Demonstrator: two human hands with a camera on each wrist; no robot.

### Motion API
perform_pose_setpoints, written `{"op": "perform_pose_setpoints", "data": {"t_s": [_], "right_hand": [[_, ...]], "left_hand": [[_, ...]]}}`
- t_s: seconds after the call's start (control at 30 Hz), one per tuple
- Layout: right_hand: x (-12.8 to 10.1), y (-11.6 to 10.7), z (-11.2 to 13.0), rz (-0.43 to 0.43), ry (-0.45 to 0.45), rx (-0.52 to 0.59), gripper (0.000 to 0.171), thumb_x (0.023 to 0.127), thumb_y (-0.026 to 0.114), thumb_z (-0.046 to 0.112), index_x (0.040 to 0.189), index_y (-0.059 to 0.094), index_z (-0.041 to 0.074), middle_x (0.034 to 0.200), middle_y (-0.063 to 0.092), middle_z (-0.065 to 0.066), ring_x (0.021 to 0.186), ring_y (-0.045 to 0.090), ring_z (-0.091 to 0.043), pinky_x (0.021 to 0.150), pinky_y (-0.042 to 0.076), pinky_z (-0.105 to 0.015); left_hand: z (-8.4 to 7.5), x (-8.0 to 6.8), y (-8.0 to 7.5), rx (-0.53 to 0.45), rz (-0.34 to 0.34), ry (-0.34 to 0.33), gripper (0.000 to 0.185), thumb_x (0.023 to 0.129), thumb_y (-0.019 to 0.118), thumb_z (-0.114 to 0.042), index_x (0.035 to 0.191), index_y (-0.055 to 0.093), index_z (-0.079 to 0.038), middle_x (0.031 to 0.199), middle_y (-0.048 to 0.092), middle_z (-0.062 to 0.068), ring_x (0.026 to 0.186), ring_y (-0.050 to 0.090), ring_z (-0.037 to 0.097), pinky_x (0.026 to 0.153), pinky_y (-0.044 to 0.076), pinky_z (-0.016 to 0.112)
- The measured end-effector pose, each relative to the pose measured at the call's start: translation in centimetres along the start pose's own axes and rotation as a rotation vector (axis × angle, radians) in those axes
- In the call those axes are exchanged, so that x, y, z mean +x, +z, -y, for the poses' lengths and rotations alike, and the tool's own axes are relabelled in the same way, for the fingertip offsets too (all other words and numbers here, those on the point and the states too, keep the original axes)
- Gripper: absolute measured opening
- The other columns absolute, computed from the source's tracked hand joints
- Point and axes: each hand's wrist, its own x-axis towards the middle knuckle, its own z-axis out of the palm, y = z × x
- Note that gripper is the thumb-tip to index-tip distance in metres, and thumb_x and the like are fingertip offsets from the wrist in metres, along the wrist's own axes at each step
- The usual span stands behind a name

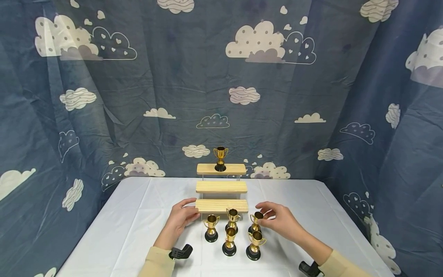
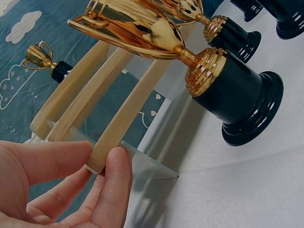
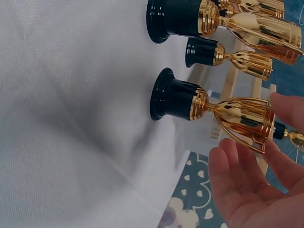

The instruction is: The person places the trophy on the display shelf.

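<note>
My left hand [image 1: 180, 218] pinches the left end of the lowest wooden shelf [image 1: 221, 206] of a three-tier stand, thumb and fingers on either face in the left wrist view. On the right, my right hand [image 1: 282, 223] has its thumb and fingers about the cup of a small gold trophy [image 3: 244, 118] with a black base. That trophy stands upright on the table, behind another trophy [image 1: 256, 240]. More gold trophies stand nearby: a left one [image 1: 210, 223], a rear one [image 1: 232, 218] and a front one [image 1: 230, 236].
One trophy [image 1: 220, 156] stands on the top shelf [image 1: 205, 168], above the middle shelf [image 1: 221, 187]. Clear side supports [image 2: 152, 161] hold the shelves. A white cloth covers the table [image 1: 131, 231]; a blue cloud-patterned curtain [image 1: 194, 84] hangs around it.
</note>
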Motion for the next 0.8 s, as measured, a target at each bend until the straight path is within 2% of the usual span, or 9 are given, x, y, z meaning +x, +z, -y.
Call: {"op": "perform_pose_setpoints", "data": {"t_s": [0.4,0.8], "right_hand": [[0.20,0.61,-0.14,-0.014,0.042,-0.004,0.033,0.079,0.086,0.023,0.108,0.072,0.020,0.101,0.070,0.006,0.090,0.067,-0.021,0.077,0.058,-0.033],[0.12,0.83,-0.16,-0.019,0.057,0.002,0.033,0.079,0.086,0.022,0.108,0.072,0.021,0.100,0.070,0.005,0.090,0.066,-0.019,0.076,0.057,-0.032]], "left_hand": [[-0.29,-0.06,0.25,-0.004,0.003,-0.014,0.061,0.081,0.069,0.013,0.139,0.052,0.006,0.101,0.065,0.020,0.081,0.070,0.021,0.080,0.063,0.034],[-0.22,-0.06,0.12,0.001,-0.019,-0.027,0.059,0.082,0.071,0.011,0.138,0.054,0.005,0.100,0.065,0.020,0.080,0.071,0.023,0.080,0.063,0.035]]}}
